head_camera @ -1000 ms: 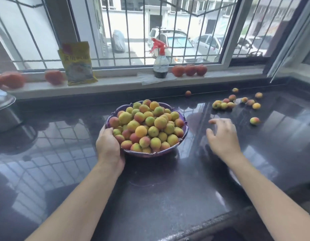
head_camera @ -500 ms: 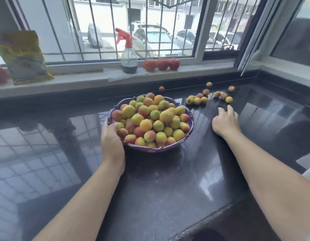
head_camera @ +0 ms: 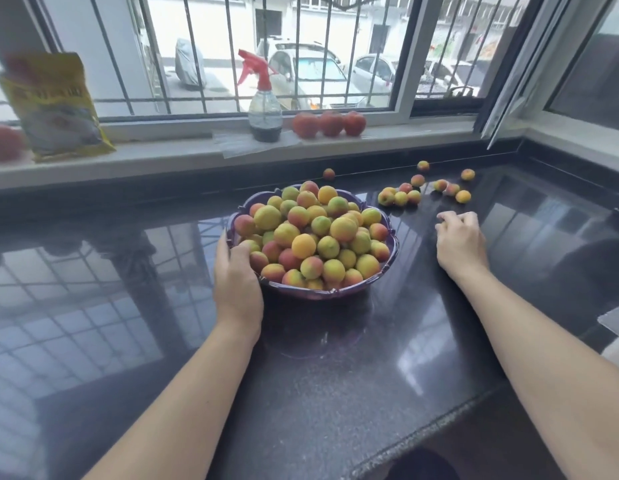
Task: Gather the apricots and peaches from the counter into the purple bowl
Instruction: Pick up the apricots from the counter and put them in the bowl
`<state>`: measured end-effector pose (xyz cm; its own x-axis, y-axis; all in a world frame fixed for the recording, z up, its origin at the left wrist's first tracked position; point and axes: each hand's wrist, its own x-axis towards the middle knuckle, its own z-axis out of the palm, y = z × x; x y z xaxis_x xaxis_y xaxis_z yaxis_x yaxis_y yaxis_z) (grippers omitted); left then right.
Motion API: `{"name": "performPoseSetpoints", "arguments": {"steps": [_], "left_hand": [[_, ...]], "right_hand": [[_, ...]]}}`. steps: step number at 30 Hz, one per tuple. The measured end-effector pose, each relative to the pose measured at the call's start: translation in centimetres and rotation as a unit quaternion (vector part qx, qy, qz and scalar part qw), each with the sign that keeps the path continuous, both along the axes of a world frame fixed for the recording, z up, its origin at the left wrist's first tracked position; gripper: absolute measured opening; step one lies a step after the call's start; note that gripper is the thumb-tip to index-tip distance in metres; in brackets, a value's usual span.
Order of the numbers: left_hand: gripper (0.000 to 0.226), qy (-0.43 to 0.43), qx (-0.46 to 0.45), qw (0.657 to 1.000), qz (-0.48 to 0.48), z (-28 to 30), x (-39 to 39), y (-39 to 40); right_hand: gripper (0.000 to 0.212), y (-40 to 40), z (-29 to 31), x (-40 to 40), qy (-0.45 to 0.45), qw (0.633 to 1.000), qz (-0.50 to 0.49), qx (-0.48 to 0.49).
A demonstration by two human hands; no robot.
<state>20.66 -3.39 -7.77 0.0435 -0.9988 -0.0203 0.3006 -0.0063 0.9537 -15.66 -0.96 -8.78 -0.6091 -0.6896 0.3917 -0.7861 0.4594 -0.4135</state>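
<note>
A dark, glossy stone table point(head_camera: 336, 393) fills the lower two thirds of the frame, mirroring the barred window that runs across the top. A pale windowsill point(head_camera: 183, 157) lies between them.

The purple bowl point(head_camera: 336, 294) sits just above the frame's centre, heaped well over its scalloped rim with apricots and peaches point(head_camera: 315, 233) in yellow, green and red.

The left hand point(head_camera: 237, 282) reaches up from lower left and lies against the bowl's left rim, fingers wrapped along its outer wall and thumb over the edge beside the fruit: its grip is on the bowl.

The right hand point(head_camera: 460, 242) is right of the bowl, low over the table, fingers curled under; whether that grip has a fruit in it cannot be told.

On the sill at upper left leans a yellow packet point(head_camera: 55, 109), blurred, with a red fruit point(head_camera: 3, 143) just left of it. A spray bottle point(head_camera: 264, 109) with a red trigger stands at upper centre, and three red tomatoes point(head_camera: 329, 123) sit in a row just right of it.

Loose apricots point(head_camera: 401, 197) lie scattered on the table at upper right of the bowl, beyond the right hand and apart from it. A single one point(head_camera: 329, 173) rests behind the bowl near the back wall.
</note>
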Motion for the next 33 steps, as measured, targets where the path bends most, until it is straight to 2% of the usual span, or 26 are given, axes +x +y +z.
{"name": "performPoseSetpoints", "arguments": {"steps": [3, 9, 13, 15, 19, 21, 24, 31, 33], "left_hand": [[0.039, 0.0, 0.0, 1.0, -0.012, 0.1, 0.2, 0.1], [0.04, 0.004, -0.003, 1.0, -0.022, 0.3, 0.3, 0.2], [0.042, 0.008, -0.003, 1.0, -0.029, 0.2, 0.3, 0.3], [0.04, 0.009, -0.006, 0.999, -0.032, 0.2, 0.3, 0.3], [0.045, 0.002, -0.013, 0.999, -0.033, 0.3, 0.3, 0.4], [0.047, -0.004, -0.014, 0.999, -0.034, 0.4, 0.3, 0.5], [0.049, -0.001, -0.014, 0.999, -0.036, 0.5, 0.4, 0.7], [0.053, 0.029, 0.004, 0.999, -0.044, 0.7, 0.7, 0.5], [0.046, 0.038, 0.007, 0.998, -0.045, 0.7, 0.7, 0.5]], "right_hand": [[0.024, 0.2, 0.3, 0.3, -0.023, 1.0, 0.016, -0.007], [0.025, -0.2, 2.9, 2.8, -0.15, 0.983, 0.027, -0.103], [0.023, 0.2, 6.8, 5.0, -0.285, 0.928, 0.131, -0.199], [0.026, 0.6, 8.8, 6.5, -0.317, 0.906, 0.19, -0.207], [0.018, 1.3, 12.3, 11.0, -0.296, 0.901, 0.298, -0.106], [0.017, 1.4, 13.7, 13.8, -0.249, 0.899, 0.357, -0.044], [0.017, 1.1, 14.9, 17.2, -0.185, 0.888, 0.421, -0.003], [0.026, -1.8, 15.1, 21.5, -0.073, 0.882, 0.464, 0.048], [0.03, -2.4, 14.5, 22.4, -0.039, 0.877, 0.476, 0.053]]}}
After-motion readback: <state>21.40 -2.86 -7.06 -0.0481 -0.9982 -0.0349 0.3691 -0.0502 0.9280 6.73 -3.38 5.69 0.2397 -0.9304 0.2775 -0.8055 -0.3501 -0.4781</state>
